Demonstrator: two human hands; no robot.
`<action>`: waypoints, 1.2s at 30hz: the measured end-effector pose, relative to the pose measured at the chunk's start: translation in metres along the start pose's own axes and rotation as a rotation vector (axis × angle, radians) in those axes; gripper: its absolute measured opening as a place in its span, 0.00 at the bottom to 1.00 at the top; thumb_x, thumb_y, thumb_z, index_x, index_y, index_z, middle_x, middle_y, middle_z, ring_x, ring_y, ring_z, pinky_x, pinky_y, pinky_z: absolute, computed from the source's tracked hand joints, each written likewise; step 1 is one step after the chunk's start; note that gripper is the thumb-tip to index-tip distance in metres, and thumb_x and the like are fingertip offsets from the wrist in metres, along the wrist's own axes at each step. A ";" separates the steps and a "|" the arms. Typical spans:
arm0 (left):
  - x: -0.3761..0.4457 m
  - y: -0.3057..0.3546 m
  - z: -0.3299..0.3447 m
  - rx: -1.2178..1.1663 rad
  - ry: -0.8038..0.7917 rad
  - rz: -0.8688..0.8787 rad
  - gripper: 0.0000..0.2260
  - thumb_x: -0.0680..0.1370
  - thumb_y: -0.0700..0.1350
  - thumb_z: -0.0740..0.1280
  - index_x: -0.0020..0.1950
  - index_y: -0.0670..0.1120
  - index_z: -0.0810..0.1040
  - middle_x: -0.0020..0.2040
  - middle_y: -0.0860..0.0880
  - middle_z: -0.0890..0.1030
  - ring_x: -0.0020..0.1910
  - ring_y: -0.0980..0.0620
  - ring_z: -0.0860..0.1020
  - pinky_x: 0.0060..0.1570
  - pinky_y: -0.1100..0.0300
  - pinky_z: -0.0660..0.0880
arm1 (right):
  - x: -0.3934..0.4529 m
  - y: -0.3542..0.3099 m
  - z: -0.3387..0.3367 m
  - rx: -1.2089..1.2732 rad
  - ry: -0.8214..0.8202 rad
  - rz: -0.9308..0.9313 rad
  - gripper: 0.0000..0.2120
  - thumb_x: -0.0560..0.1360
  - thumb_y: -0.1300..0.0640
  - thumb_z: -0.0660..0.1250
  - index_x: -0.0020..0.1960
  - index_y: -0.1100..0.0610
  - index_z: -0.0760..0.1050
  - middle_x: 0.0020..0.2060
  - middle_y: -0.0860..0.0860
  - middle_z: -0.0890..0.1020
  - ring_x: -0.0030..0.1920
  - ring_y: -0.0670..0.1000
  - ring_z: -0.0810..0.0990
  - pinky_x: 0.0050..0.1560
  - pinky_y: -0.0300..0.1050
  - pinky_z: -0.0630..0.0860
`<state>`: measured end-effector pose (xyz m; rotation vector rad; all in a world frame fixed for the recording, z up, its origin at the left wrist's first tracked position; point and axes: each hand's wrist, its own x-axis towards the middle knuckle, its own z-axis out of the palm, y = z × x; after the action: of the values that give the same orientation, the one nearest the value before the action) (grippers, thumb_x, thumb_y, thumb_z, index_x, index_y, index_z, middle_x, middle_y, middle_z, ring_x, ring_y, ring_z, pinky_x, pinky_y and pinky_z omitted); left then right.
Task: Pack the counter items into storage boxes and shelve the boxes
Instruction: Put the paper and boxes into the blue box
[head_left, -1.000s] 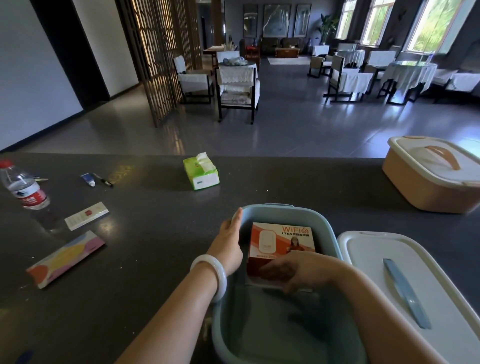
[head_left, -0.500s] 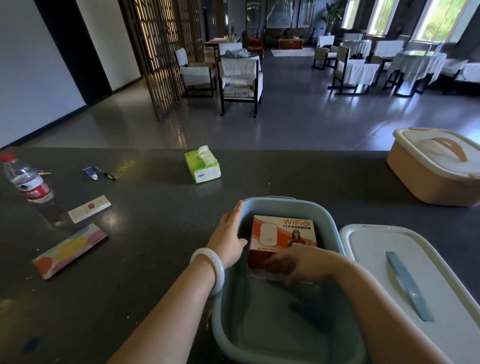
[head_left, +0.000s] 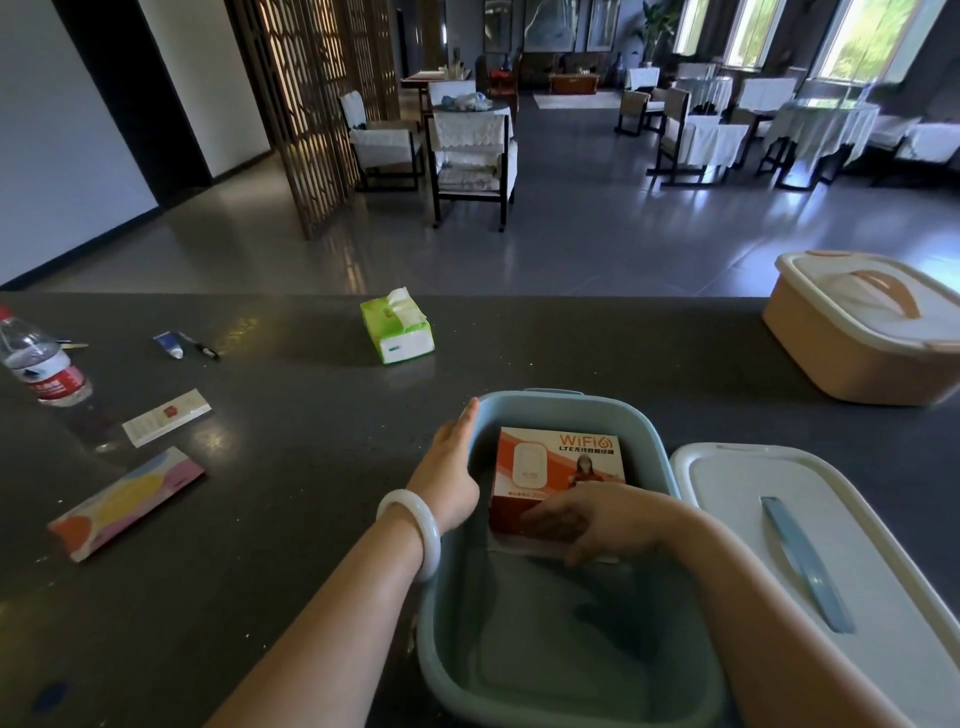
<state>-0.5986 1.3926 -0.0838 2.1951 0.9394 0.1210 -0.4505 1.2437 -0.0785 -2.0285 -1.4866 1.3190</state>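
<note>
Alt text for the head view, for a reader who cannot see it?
The right hand grips an orange WiFi router box inside an open blue plastic storage box, whose rim the left hand steadies; its white lid lies alongside on the dark counter.

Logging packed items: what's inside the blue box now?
Inside the blue box: one orange WiFi router carton, right hand resting on its near edge. Bare floor nearer the camera. Under the carton is hidden.

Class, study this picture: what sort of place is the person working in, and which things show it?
Probably a restaurant or hotel dining lounge. Beyond the long dark stone counter stand tables draped in white cloths, dark-framed chairs with white covers, and a wooden lattice screen.
</note>
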 end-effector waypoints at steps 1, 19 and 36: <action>0.001 0.000 0.000 -0.004 -0.005 0.006 0.42 0.77 0.31 0.59 0.77 0.64 0.40 0.78 0.52 0.52 0.74 0.46 0.62 0.61 0.53 0.70 | -0.002 -0.001 -0.002 0.031 -0.005 -0.029 0.31 0.71 0.67 0.70 0.69 0.44 0.70 0.61 0.38 0.78 0.63 0.39 0.74 0.70 0.46 0.67; 0.002 -0.002 0.002 -0.006 0.036 0.076 0.37 0.78 0.33 0.58 0.79 0.56 0.44 0.77 0.47 0.54 0.73 0.46 0.64 0.66 0.56 0.64 | 0.051 -0.030 -0.017 -0.755 0.344 -0.325 0.29 0.74 0.48 0.66 0.73 0.44 0.62 0.75 0.43 0.60 0.76 0.45 0.51 0.75 0.50 0.46; -0.005 0.005 -0.003 -0.068 -0.003 0.064 0.39 0.75 0.30 0.57 0.79 0.55 0.44 0.78 0.46 0.52 0.75 0.45 0.59 0.69 0.54 0.60 | 0.079 -0.054 -0.006 -1.258 0.041 -0.293 0.26 0.68 0.37 0.70 0.61 0.49 0.78 0.61 0.48 0.78 0.66 0.53 0.67 0.73 0.52 0.54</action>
<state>-0.6005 1.3888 -0.0779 2.1628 0.8519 0.1775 -0.4738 1.3362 -0.0769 -2.1713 -2.8545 0.1068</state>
